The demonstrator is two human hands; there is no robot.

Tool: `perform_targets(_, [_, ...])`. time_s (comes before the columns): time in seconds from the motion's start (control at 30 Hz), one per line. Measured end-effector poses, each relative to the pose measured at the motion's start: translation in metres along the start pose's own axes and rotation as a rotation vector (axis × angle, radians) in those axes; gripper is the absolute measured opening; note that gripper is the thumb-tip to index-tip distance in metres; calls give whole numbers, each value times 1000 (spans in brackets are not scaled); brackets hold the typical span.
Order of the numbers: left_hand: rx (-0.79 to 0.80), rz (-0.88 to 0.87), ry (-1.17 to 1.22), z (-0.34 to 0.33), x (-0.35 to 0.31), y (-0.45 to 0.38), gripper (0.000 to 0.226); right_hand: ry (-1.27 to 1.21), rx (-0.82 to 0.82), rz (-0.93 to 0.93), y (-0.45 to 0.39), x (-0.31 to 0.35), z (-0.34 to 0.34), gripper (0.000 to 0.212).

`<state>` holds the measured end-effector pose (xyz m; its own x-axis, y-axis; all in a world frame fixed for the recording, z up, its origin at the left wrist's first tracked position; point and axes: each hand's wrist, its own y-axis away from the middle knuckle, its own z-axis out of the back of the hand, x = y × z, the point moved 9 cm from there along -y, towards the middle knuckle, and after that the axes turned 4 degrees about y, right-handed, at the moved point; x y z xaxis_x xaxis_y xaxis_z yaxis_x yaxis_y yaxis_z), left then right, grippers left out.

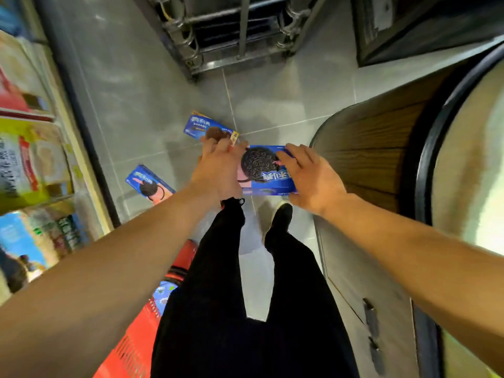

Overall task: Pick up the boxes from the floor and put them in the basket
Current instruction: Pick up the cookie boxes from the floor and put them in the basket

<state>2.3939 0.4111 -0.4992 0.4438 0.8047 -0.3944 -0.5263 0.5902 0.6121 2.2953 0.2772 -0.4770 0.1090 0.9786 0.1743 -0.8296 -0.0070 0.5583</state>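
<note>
**A:** Head view first. Where are you in the job?

**B:** You are bent over the grey tiled floor [152, 85] with both arms stretched down. Between your hands is a flat blue cardboard biscuit box [268, 173] printed with a dark round cookie. I judge you are lifting it, or just about to; whether it has left the tiles I cannot tell.

**A:** How should you carry this step through?

**B:** Keep the box level, hold it by both short ends, and swing it back toward the red plastic slatted basket [136, 347], which sits low at your left, partly hidden behind your black trouser leg. Something blue already shows inside it. Mind the curved wood-panelled counter [368, 148] close on your right as you turn.

**A:** And the fingers?

**B:** Your left hand [218, 170] is curled round the box's left end, fingers bent over its far edge. Your right hand [311, 178] lies on the right end with its fingers only lightly bent, spread across the top face, the thumb at the near edge; it looks like a loose clasp rather than a firm pinch.

**A:** What remains?

**B:** Two more blue biscuit boxes lie on the tiles: one just beyond your left hand [201, 126], one nearer the shelf of packaged goods [32, 165] at your left [147, 181]. A metal trolley frame [231, 31] stands farther ahead.
</note>
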Motion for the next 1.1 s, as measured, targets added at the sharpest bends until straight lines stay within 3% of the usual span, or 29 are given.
perform_targets(0.13, [81, 27, 191, 19, -14, 71, 123, 101, -214, 104, 71, 40, 49, 86])
perform_targets(0.2, [82, 36, 342, 22, -22, 107, 113, 47, -360, 157, 107, 47, 68, 78])
perform_targets(0.3, [97, 81, 588, 12, -42, 165, 82, 23, -450, 238, 159, 50, 79, 69])
perform_targets(0.4, [84, 95, 723, -8, -62, 211, 87, -117, -440, 292, 198, 48, 77, 63])
perform_targets(0.53, [-213, 85, 794, -16, -82, 293, 49, -255, -366, 301, 258, 51, 74, 53])
perform_targets(0.67, [-524, -36, 745, -19, -102, 392, 63, -405, -291, 284, 311, 62, 75, 62])
perform_targets(0.8, [-658, -6, 607, -48, -102, 459, 76, -517, -279, 305, 354, 97, 74, 64])
perform_targets(0.93, [-760, 63, 747, -83, -75, 510, 69, -775, -326, 213, 387, 131, 65, 71])
perform_targets(1.1, [-844, 65, 867, -127, -47, 591, 57, -873, -356, 263, 433, 208, 38, 59])
